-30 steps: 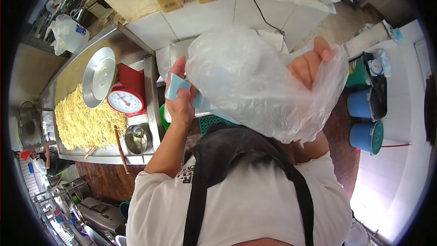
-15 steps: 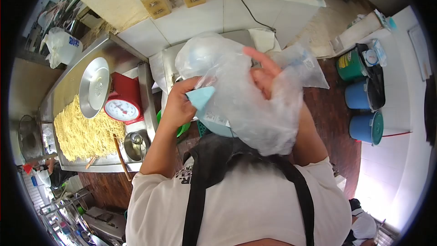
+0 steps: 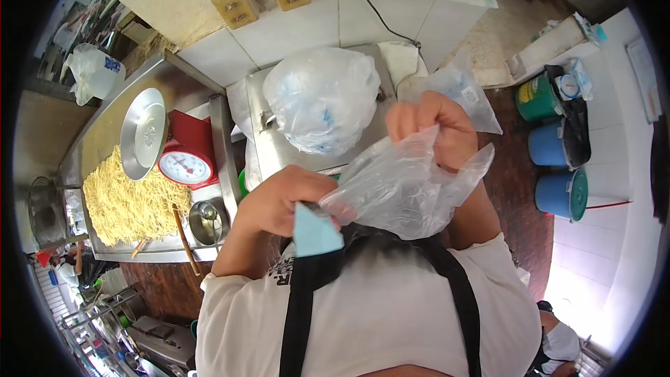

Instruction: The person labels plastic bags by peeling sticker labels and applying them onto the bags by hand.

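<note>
— Tiled wall point(image 3: 293, 35) ahead of you, wooden floor point(image 3: 157, 283) below, and buckets point(image 3: 548, 145) in a row on your right. What have you got in your hands?

— A clear bag point(image 3: 401, 199), stretched between them in front of your chest. Your left hand point(image 3: 289, 202) has its fingers closed on one side of it, and a pale blue sheet point(image 3: 314, 232) sticks out beneath that same hand.

— And your right hand point(image 3: 440, 129)?

— Higher up, its fingers curled together and clamped on the bag's upper edge.

— What lies just past your hands?

— A big plastic bundle point(image 3: 321, 101) on a metal surface point(image 3: 269, 146). Another bag, the flat one point(image 3: 469, 101), lies beyond your right hand.

— Anything on the worktop point(image 3: 150, 253) to your left?

— Noodles point(image 3: 129, 202), spread out, with a red scale point(image 3: 190, 139) beside them, its round pan point(image 3: 144, 132) tilted. Nearer you sits a pot point(image 3: 208, 227) with a ladle point(image 3: 207, 211) in it, and a wooden stick point(image 3: 185, 243) crosses the worktop's edge.
</note>
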The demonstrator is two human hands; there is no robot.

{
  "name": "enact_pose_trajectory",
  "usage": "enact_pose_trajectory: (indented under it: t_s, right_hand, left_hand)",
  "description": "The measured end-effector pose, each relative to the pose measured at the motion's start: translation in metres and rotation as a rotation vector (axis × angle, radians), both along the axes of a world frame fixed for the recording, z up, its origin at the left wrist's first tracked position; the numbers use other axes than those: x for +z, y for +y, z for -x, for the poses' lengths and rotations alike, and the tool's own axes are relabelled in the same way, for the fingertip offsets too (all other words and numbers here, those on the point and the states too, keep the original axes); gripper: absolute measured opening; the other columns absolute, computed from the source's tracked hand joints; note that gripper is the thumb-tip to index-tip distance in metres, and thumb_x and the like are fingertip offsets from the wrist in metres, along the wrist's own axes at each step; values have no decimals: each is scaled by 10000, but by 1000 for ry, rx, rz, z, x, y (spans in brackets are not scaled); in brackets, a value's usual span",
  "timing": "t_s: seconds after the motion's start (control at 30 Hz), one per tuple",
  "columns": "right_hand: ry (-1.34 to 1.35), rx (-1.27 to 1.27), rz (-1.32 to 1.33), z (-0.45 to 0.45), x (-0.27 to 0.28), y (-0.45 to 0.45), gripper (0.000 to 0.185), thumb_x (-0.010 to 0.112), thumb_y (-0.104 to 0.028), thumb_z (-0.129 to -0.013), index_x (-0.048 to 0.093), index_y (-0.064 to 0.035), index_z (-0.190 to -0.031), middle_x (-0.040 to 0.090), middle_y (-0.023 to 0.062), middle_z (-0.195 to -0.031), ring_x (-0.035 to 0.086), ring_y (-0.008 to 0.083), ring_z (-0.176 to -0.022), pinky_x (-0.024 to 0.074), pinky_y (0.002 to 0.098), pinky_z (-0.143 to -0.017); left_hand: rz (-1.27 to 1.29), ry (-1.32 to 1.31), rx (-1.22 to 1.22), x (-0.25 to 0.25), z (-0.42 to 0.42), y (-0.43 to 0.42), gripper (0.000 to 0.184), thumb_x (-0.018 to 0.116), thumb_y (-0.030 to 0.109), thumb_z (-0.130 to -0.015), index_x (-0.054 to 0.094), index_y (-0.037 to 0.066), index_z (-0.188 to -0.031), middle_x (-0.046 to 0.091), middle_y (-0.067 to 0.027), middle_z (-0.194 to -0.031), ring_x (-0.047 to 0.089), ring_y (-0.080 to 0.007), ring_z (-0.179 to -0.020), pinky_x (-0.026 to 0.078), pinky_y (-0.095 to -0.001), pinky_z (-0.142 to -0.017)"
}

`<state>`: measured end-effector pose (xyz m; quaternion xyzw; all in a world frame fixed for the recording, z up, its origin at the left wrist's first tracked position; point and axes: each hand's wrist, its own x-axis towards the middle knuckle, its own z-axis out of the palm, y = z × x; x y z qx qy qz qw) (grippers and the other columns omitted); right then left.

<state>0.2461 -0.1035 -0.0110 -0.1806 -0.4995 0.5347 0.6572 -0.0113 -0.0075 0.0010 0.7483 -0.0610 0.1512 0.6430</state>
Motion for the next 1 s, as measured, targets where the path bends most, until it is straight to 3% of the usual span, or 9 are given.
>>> enact_pose_trajectory:
  t_s: [0.07, 0.17, 0.27, 0.4, 0.53, 0.67, 0.77, 0.83, 1.0]
  right_hand:
    - [142, 112, 206, -11, -6, -15, 107, 620, -78, -835, 554, -19, -895, 556, 55, -809, 527, 136, -760, 406, 255, -675]
    - [-378, 66, 585, -35, 8, -30, 200, 680, -161, -838, 590, -7, -926, 580, 19, -769, 512, 95, -667, 395, 244, -615]
    - [-257, 137, 616, -63, -27, -52, 273, 715, -222, -844, 618, 0, -970, 615, 11, -813, 517, 69, -654, 397, 238, -586]
    - [287, -489, 606, -56, -22, -77, 356, 722, -330, -854, 658, 20, -863, 656, 57, -785, 618, 150, -653, 470, 239, -564]
    - [386, -542, 601, -69, -29, -88, 348, 722, -322, -856, 660, 21, -860, 655, 66, -784, 615, 159, -655, 469, 251, -569]
    - [266, -395, 613, -107, -42, -106, 341, 723, -314, -858, 661, 21, -857, 654, 76, -783, 613, 167, -657, 469, 262, -573]
    - [139, -225, 614, -142, -50, -123, 335, 723, -308, -859, 663, 22, -854, 654, 83, -783, 611, 174, -659, 469, 271, -577]
    - [35, -83, 575, -168, -56, -130, 332, 724, -304, -860, 664, 22, -853, 653, 87, -783, 609, 178, -660, 469, 277, -579]
    - [-215, 247, 381, -240, -53, -138, 322, 724, -294, -863, 666, 22, -848, 653, 99, -782, 606, 188, -662, 468, 291, -585]
  left_hand:
    - [19, 73, 37, -11, -6, -2, 237, 791, 125, -762, 719, 18, -961, 638, -98, -730, 607, -235, -636, 463, -320, -614]
    - [74, -7, 127, -25, -6, 0, 191, 783, 110, -762, 709, 9, -907, 674, -105, -774, 623, -215, -678, 466, -312, -632]
    - [370, -118, 222, -39, -21, -5, 213, 772, 3, -732, 707, -6, -934, 701, -114, -836, 631, -203, -721, 479, -291, -643]
    - [-68, -115, 573, -3, -50, -27, 276, 764, 24, -775, 678, -8, -1035, 696, -157, -978, 641, -205, -770, 519, -294, -673]
    - [-430, -371, 592, 7, -65, -28, 613, 732, 261, -876, 477, 28, -1382, 582, -193, -1268, 625, -200, -785, 520, -300, -667]
    - [306, 98, 633, -44, -164, -47, 800, 728, 254, -859, 302, 44, -1503, 515, -131, -1299, 605, -177, -852, 536, -327, -739]
    - [777, 344, 278, -114, -196, -23, 730, 717, 231, -863, 367, 31, -1472, 546, -86, -1132, 603, -175, -855, 538, -332, -762]
    - [623, 409, 347, -99, -210, -32, 557, 729, 233, -856, 548, 24, -1338, 616, -72, -1011, 616, -177, -863, 534, -325, -767]
    - [-268, -210, 601, 9, -191, -35, 480, 772, 201, -782, 626, 74, -1221, 644, -188, -1139, 627, -221, -929, 533, -329, -717]
